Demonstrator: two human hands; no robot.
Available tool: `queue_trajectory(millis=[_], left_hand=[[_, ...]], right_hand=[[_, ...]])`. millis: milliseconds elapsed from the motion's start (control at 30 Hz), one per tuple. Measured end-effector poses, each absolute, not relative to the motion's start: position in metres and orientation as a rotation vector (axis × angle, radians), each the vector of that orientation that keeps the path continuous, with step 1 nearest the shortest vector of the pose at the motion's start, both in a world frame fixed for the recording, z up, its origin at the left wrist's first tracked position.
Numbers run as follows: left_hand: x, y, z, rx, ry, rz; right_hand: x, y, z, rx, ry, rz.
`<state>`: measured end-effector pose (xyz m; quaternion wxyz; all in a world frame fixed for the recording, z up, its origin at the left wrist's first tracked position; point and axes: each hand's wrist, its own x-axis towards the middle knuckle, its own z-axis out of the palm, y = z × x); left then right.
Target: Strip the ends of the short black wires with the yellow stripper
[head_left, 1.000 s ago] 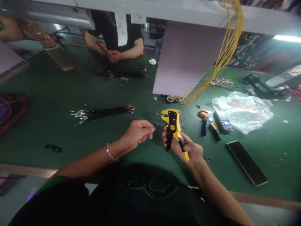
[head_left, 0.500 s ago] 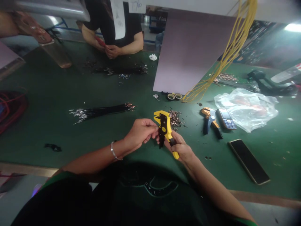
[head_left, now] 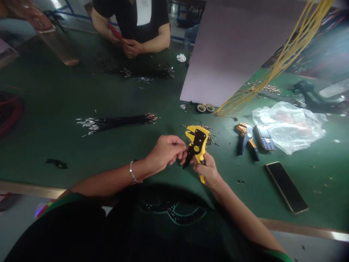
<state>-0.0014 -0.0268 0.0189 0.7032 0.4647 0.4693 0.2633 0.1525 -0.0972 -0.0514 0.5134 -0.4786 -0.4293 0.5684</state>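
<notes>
My right hand [head_left: 208,168] is wrapped around the handle of a yellow and black wire stripper [head_left: 196,143], whose jaws point up and to the left. My left hand [head_left: 169,151] is closed in a pinch at the stripper's left side, its fingertips close to the jaw; whatever they hold is too small to make out. Behind the stripper lies a pile of small metal terminals [head_left: 211,140], partly hidden by it. To the left, a bundle of black wires [head_left: 120,123] with bright ends rests on the green table [head_left: 81,96].
On the right lie an orange and blue wire stripper [head_left: 247,140], a keypad phone [head_left: 265,138], a smartphone [head_left: 286,187] and a clear plastic bag [head_left: 291,125]. Yellow wires [head_left: 275,69] hang beside a pale panel [head_left: 220,54], near tape rolls [head_left: 205,108]. Across the table, a person's hands [head_left: 132,48] are visible.
The stripper has shifted slightly right and up against the terminals, tilting more to the right. My left hand stays pinched beside it. The whole view has shifted a little as the head moved.
</notes>
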Motion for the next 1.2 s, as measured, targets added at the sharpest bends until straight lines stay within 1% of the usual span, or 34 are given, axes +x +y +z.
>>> queue_trajectory(millis=[167,367,600,700,933,1200], left_hand=[[-0.001,-0.028,0.013,1.013,0.997,0.581],[-0.002,-0.03,0.007,1.02,0.964,0.58],[-0.003,-0.031,0.006,1.012,0.953,0.577],[-0.002,-0.031,0.006,1.002,0.968,0.565],[-0.002,-0.031,0.008,0.986,0.97,0.544],[-0.001,-0.028,0.008,0.989,0.952,0.539]], right_hand=[[0.154,-0.097,-0.056,-1.185,-1.169,1.283],[0.152,-0.097,-0.045,-1.25,-1.333,1.137],[0.152,-0.101,-0.054,-1.29,-1.374,1.091],[0.153,-0.102,-0.055,-1.371,-1.44,0.986],[0.15,-0.102,-0.043,-1.452,-1.644,0.61],[0.15,-0.104,-0.052,-1.55,-1.716,0.45]])
